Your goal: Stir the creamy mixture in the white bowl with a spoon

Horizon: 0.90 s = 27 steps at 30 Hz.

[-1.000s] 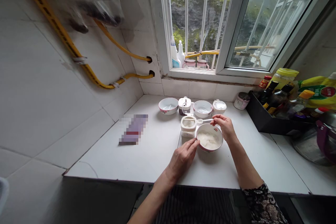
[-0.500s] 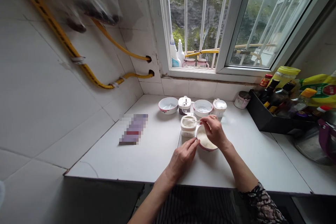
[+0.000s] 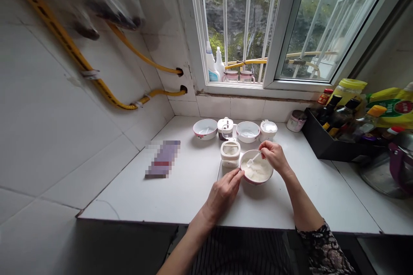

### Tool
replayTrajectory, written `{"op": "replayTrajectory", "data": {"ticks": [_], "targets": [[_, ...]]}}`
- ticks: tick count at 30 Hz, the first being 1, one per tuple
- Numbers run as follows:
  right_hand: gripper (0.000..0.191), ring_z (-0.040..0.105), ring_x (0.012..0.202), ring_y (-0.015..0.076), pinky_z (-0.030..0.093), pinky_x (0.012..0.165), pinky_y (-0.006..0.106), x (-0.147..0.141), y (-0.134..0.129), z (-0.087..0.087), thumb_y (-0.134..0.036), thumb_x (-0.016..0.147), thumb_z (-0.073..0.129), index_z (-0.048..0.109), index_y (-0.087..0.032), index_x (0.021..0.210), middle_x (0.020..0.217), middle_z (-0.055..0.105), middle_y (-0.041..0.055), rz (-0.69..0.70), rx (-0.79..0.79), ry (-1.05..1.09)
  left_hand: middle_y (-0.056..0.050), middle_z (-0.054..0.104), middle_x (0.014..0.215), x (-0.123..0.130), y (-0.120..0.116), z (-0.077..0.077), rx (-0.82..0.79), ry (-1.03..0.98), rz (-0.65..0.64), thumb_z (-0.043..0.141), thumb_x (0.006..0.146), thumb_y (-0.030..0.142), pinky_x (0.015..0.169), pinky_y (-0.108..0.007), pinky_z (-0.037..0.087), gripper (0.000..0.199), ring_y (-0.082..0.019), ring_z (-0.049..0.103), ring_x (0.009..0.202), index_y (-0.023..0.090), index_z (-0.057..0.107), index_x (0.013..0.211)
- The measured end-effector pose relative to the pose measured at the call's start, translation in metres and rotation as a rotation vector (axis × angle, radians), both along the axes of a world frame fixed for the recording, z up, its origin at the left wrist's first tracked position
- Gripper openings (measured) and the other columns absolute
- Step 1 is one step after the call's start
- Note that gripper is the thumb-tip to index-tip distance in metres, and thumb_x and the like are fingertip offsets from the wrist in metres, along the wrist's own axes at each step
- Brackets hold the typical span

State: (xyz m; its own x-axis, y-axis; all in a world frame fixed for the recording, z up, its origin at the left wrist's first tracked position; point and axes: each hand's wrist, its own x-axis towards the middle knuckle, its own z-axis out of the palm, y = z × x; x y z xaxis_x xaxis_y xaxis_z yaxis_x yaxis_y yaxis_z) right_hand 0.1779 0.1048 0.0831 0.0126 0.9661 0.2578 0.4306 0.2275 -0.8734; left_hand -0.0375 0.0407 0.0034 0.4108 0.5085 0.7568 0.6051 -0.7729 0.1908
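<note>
My right hand (image 3: 272,156) pinches the handle of a small white spoon (image 3: 251,162), whose head is over the white contents of a bowl (image 3: 258,172). With its fingertips, my left hand (image 3: 225,190) holds the left rim of that bowl. Just left of the bowl stands an open white jar (image 3: 230,157) with pale contents. Behind are a white bowl with a floral outside (image 3: 205,129), a jar with dark contents (image 3: 225,129), another white bowl (image 3: 248,132) and a lidded white jar (image 3: 268,130).
A blurred purple item (image 3: 164,160) lies on the left of the white counter (image 3: 129,197). At the right, a black box (image 3: 322,142) holds several bottles, near a metal pot (image 3: 380,174). A pinkish jar (image 3: 296,120) stands by the wall under the window.
My right hand has moved right with the spoon, from over the open jar to over the bowl. My left hand stays at the bowl's rim. The view has shifted slightly.
</note>
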Motion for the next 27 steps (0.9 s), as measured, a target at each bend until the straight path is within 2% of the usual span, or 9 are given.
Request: {"op": "replayTrajectory", "data": {"ticks": [3, 13, 27], "targets": [[0.014, 0.05, 0.048, 0.0132, 0.04, 0.053, 0.025, -0.007, -0.002, -0.001, -0.023, 0.062, 0.047, 0.061, -0.021, 0.06, 0.046, 0.057, -0.0033, 0.04, -0.036, -0.016, -0.012, 0.068, 0.12, 0.0, 0.0, 0.0, -0.008, 0.004, 0.0, 0.042, 0.099, 0.011, 0.088, -0.031, 0.061, 0.037, -0.02, 0.069, 0.107, 0.018, 0.053, 0.133], [0.012, 0.046, 0.045, 0.0119, 0.039, 0.05, 0.026, 0.0, 0.005, 0.001, -0.026, 0.056, 0.053, 0.062, -0.018, 0.057, 0.043, 0.055, -0.0018, 0.056, -0.185, 0.34, -0.012, 0.068, 0.119, 0.001, 0.0, 0.002, 0.004, 0.003, 0.004, 0.042, 0.099, 0.01, 0.087, -0.031, 0.061, 0.034, -0.02, 0.069, 0.105, 0.016, 0.054, 0.131], [0.011, 0.045, 0.044, 0.0122, 0.04, 0.05, 0.027, 0.005, 0.008, 0.002, -0.025, 0.053, 0.053, 0.062, -0.018, 0.055, 0.042, 0.054, -0.0005, 0.039, -0.225, 0.391, -0.013, 0.068, 0.12, 0.001, -0.001, 0.002, -0.005, -0.01, -0.005, 0.043, 0.098, 0.008, 0.087, -0.031, 0.061, 0.035, -0.02, 0.069, 0.107, 0.015, 0.055, 0.13]]}}
